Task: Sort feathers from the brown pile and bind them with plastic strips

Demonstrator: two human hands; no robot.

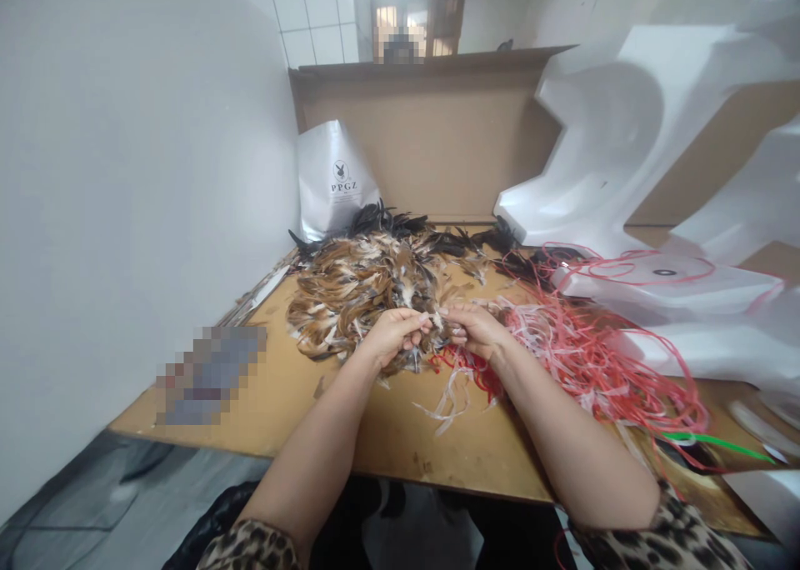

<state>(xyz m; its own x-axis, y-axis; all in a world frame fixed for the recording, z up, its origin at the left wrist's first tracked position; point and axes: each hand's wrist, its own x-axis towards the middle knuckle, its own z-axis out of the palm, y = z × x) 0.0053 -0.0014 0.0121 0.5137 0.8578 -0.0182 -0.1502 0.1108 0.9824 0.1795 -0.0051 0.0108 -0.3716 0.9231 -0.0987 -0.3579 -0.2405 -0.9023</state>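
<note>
A large heap of brown, white-based feathers (356,282) lies in the middle of the yellow table (387,437). At its front right edge my left hand (400,334) and my right hand (476,327) meet, fingertips nearly touching. Both hands are closed in a pinch on small brown and white feathers (439,328) between them. How the feathers are divided between the fingers is hard to make out. Just right of my right hand spreads a tangle of red and white ribbon strips (562,345), with a few white strands (453,399) reaching below the hands.
Black feathers (387,218) fringe the heap in front of a white printed bag (337,178). A cardboard panel (425,137) stands behind. White foam pieces (600,145) crowd the right side, with a green strip (718,443) near the right front. A wall (156,178) bounds the left.
</note>
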